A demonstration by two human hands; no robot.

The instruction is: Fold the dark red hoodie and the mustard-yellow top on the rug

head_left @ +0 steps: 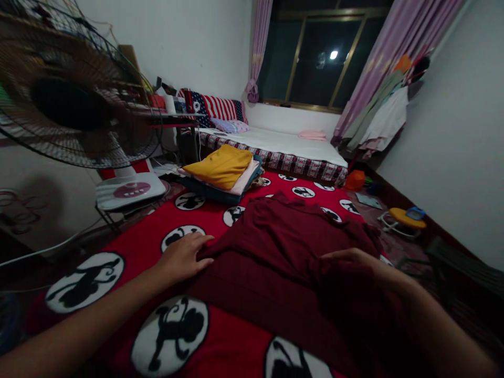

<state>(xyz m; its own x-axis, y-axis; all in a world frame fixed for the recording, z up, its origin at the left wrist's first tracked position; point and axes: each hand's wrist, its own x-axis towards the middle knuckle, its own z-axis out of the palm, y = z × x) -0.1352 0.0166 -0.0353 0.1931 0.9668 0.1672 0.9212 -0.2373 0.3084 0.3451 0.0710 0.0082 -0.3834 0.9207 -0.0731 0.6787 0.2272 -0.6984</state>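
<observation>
A dark maroon garment (283, 236) lies spread on a red blanket (149, 247) printed with black-and-white round figures. My left hand (183, 257) rests flat on the blanket, fingers stretched out, fingertips touching the garment's left edge. My right hand (356, 262) sits on the garment's right side, partly wrapped in a fold of the dark cloth; its fingers are mostly hidden in the fabric. Beyond the garment stands a stack of folded clothes (224, 170) with a yellow piece on top.
A large standing fan (74, 89) looms at the left, with its white base (129, 190) beside the blanket. A mattress with white sheet (283, 143) lies under the dark window. Clothes hang at the right wall (384, 118). A small yellow stool (403, 219) stands on the floor.
</observation>
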